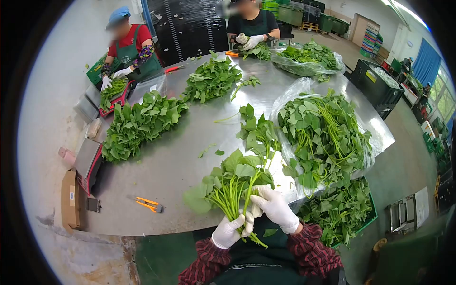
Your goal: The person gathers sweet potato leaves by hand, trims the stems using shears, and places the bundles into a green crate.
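Observation:
A bunch of leafy green stems [231,190] is in my gloved left hand [232,231], whose fingers wrap round the lower stems. The leaves point away from me and the cut ends stick out below the hand. My gloved right hand [275,208] is closed on a leafy stem at the bunch's right side, its fingers close to my left fingertips. Just beyond the bunch, loose leafy stems [256,130] lie on the metal table [166,185]. A big heap of greens [327,135] in clear plastic stands to the right.
Orange-handled cutters [148,204] lie left of me, near a red scale [89,164]. Piles of greens [142,124] sit farther back. A green crate of greens [339,209] stands below the table's right edge. Two co-workers [135,52] [254,28] handle greens across the table.

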Demonstrator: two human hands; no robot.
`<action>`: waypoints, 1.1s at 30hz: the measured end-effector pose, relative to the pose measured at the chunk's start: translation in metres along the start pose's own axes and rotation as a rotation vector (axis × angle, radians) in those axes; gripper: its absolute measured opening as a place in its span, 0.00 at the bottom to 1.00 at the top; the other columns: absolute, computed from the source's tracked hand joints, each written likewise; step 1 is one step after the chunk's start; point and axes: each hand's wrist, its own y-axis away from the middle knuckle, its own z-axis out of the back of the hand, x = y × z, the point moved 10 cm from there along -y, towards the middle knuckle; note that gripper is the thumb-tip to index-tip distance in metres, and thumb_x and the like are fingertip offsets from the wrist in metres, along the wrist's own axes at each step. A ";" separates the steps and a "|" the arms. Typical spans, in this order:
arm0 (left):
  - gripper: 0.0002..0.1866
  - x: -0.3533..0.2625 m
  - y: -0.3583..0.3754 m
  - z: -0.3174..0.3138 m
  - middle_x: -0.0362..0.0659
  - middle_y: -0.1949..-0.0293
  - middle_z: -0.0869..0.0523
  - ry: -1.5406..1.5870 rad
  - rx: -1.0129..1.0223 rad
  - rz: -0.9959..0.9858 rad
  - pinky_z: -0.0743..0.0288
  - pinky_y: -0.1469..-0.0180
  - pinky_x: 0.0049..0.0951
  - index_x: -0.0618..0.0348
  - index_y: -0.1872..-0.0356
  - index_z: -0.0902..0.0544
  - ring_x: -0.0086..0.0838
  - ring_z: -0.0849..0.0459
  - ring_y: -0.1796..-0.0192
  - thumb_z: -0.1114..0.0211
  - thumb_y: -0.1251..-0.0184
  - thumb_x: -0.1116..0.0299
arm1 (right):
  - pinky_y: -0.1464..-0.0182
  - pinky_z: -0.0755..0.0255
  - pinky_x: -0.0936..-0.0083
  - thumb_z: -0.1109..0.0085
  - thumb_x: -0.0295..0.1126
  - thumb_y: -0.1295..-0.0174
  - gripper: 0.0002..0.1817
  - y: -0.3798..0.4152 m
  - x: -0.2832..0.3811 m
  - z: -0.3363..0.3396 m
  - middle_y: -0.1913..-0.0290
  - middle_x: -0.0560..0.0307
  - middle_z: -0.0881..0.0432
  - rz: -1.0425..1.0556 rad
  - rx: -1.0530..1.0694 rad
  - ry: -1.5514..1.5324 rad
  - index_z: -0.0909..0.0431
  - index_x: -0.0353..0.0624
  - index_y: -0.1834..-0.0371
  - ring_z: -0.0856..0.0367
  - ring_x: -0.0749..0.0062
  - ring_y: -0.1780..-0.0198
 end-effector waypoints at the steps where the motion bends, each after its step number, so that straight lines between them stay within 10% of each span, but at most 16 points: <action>1: 0.16 0.000 0.000 0.000 0.42 0.76 0.22 -0.006 -0.003 0.002 0.36 0.75 0.21 0.63 0.61 0.22 0.24 0.26 0.76 0.42 0.33 0.57 | 0.70 0.29 0.77 0.43 0.31 0.39 0.09 0.003 0.004 0.000 0.75 0.56 0.21 -0.109 0.034 -0.107 0.24 0.38 0.59 0.22 0.77 0.73; 5: 0.15 -0.002 0.001 0.004 0.42 0.77 0.22 -0.083 -0.061 0.015 0.35 0.72 0.22 0.64 0.63 0.22 0.24 0.26 0.75 0.42 0.33 0.58 | 0.76 0.32 0.79 0.43 0.28 0.41 0.05 0.011 0.000 0.004 0.77 0.55 0.22 -0.169 -0.060 0.024 0.23 0.38 0.67 0.24 0.75 0.80; 7: 0.15 -0.034 0.003 0.008 0.41 0.78 0.23 -0.173 -0.104 -0.243 0.33 0.68 0.25 0.63 0.67 0.22 0.27 0.26 0.73 0.43 0.32 0.58 | 0.78 0.31 0.77 0.41 0.28 0.43 0.05 0.030 0.058 0.041 0.80 0.52 0.24 0.495 -0.602 0.645 0.24 0.39 0.73 0.25 0.67 0.82; 9: 0.17 -0.079 0.019 0.025 0.40 0.78 0.24 -0.247 -0.169 -0.465 0.32 0.58 0.32 0.58 0.75 0.25 0.33 0.24 0.66 0.44 0.32 0.56 | 0.78 0.31 0.68 0.39 0.31 0.45 0.07 0.024 0.017 0.111 0.82 0.50 0.25 0.158 -0.832 0.346 0.24 0.40 0.75 0.25 0.58 0.82; 12: 0.11 -0.139 0.058 0.054 0.39 0.79 0.26 -0.310 -0.456 -0.677 0.31 0.50 0.39 0.57 0.69 0.26 0.36 0.21 0.59 0.44 0.32 0.60 | 0.77 0.31 0.63 0.38 0.35 0.45 0.11 0.019 0.011 0.141 0.83 0.48 0.26 0.149 -0.789 0.843 0.25 0.40 0.77 0.25 0.52 0.80; 14: 0.07 -0.153 0.065 0.059 0.37 0.79 0.28 -0.193 -0.389 -0.732 0.33 0.61 0.33 0.55 0.63 0.27 0.29 0.25 0.67 0.44 0.32 0.64 | 0.76 0.31 0.62 0.39 0.37 0.45 0.12 0.015 -0.026 0.125 0.82 0.47 0.25 -0.019 -0.578 1.012 0.26 0.41 0.78 0.24 0.51 0.79; 19: 0.04 -0.129 0.052 0.058 0.36 0.80 0.30 -0.008 -0.298 -0.619 0.41 0.69 0.26 0.54 0.61 0.27 0.23 0.33 0.74 0.44 0.32 0.68 | 0.67 0.27 0.62 0.41 0.32 0.47 0.08 0.003 -0.070 -0.001 0.75 0.45 0.23 0.136 -0.085 0.872 0.28 0.39 0.72 0.21 0.51 0.71; 25: 0.02 -0.104 0.043 0.067 0.33 0.84 0.38 0.054 -0.319 -0.497 0.46 0.75 0.22 0.56 0.63 0.28 0.19 0.42 0.82 0.45 0.31 0.71 | 0.73 0.29 0.65 0.45 0.26 0.45 0.04 -0.003 -0.042 -0.021 0.78 0.48 0.26 0.340 -0.034 0.830 0.30 0.40 0.72 0.22 0.54 0.74; 28: 0.04 -0.096 0.045 0.080 0.32 0.87 0.42 0.092 -0.341 -0.478 0.48 0.77 0.21 0.57 0.63 0.28 0.19 0.44 0.84 0.48 0.29 0.69 | 0.72 0.30 0.66 0.44 0.19 0.51 0.12 0.025 0.034 0.028 0.74 0.49 0.24 0.568 -0.401 0.670 0.24 0.40 0.61 0.24 0.56 0.75; 33: 0.08 -0.084 0.039 0.082 0.32 0.89 0.43 0.119 -0.384 -0.410 0.48 0.76 0.21 0.59 0.58 0.27 0.19 0.45 0.85 0.50 0.28 0.66 | 0.62 0.25 0.69 0.42 0.27 0.43 0.13 0.081 -0.008 0.185 0.61 0.45 0.20 -0.053 -1.017 0.638 0.24 0.36 0.55 0.18 0.57 0.64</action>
